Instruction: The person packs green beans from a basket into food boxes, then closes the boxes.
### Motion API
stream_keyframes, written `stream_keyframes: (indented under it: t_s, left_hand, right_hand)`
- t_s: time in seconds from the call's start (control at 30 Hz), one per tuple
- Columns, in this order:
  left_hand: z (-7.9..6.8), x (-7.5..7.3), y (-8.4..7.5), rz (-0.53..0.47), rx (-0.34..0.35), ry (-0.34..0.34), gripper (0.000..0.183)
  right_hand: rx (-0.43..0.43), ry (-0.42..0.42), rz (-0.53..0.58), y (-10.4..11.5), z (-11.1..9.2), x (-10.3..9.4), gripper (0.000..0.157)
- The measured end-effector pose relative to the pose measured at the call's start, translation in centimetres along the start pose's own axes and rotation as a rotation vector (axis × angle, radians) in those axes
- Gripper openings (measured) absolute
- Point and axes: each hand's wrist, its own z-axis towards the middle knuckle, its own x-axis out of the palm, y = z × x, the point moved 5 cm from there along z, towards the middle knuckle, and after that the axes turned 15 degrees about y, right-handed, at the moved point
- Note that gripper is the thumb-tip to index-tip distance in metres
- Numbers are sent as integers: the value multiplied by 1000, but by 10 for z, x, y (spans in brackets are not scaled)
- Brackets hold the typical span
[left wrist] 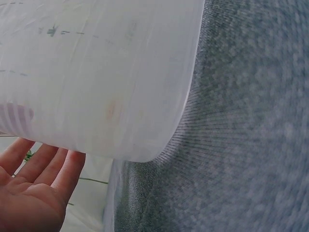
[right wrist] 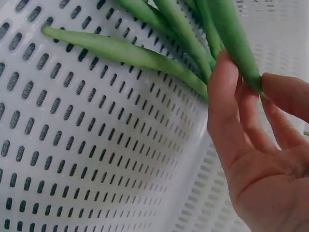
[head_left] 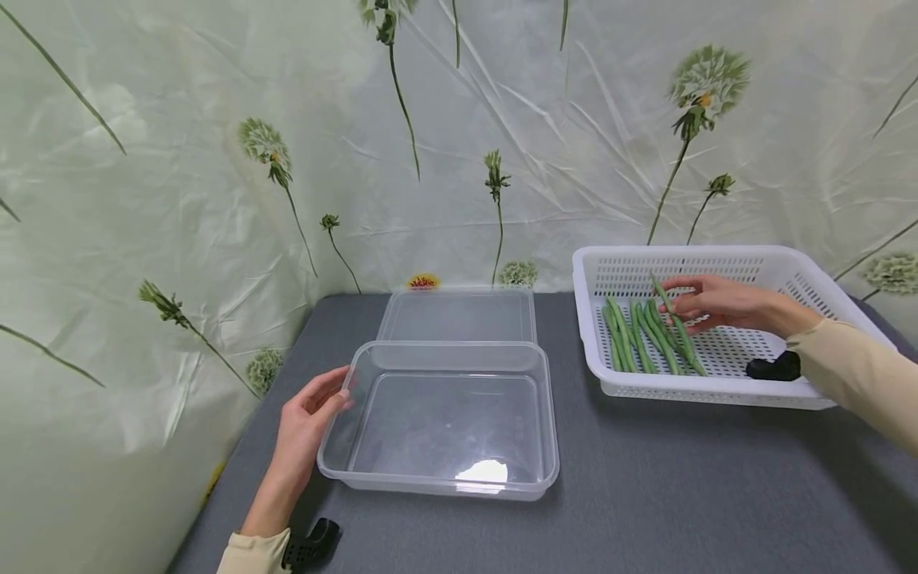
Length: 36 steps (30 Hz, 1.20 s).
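Observation:
My left hand (head_left: pixel 304 430) grips the left wall of a clear plastic container (head_left: pixel 445 426), thumb over the rim and fingers outside. Nothing lies in that container. In the left wrist view the thumb shows faintly through its frosted side. Over a white perforated basket (head_left: pixel 717 391), my right hand (head_left: pixel 724 303) pinches one green bean (right wrist: pixel 236 48) near its end, between thumb and fingers. Several other green beans (head_left: pixel 624 339) lie side by side in the left part of the basket, under and beside the held one.
A flat clear lid (head_left: pixel 459 315) lies behind the container on the grey tabletop (head_left: pixel 645 478). Shiny flower-printed sheeting (head_left: pixel 459 143) hangs along the back and left. Black wrist devices (head_left: pixel 315 544) sit at both cuffs.

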Motion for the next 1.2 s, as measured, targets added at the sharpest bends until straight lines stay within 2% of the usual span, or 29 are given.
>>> stream_keyframes:
  t_s: [0.17,0.4,0.6,0.77,0.93,1.2]
  left_hand:
    - [-1,0,0,1,11,1,39]
    - [-1,1,0,13,14,-2,38]
    - [1,0,1,30,12,-5,38]
    - [2,1,1,19,40,-17,38]
    - [3,2,-1,12,55,-28,36]
    - [1,2,0,8,52,-26,36]
  right_hand:
    - [-40,4,2,12,-7,1,64]
    - [-76,-103,-85,37,-22,0,63]
    - [-113,-71,-103,53,-32,9,64]
    - [-108,-90,-110,61,-37,16,63]
    - [-149,-120,-76,67,-40,25,61]
    - [-200,-256,20,76,-45,44,64]
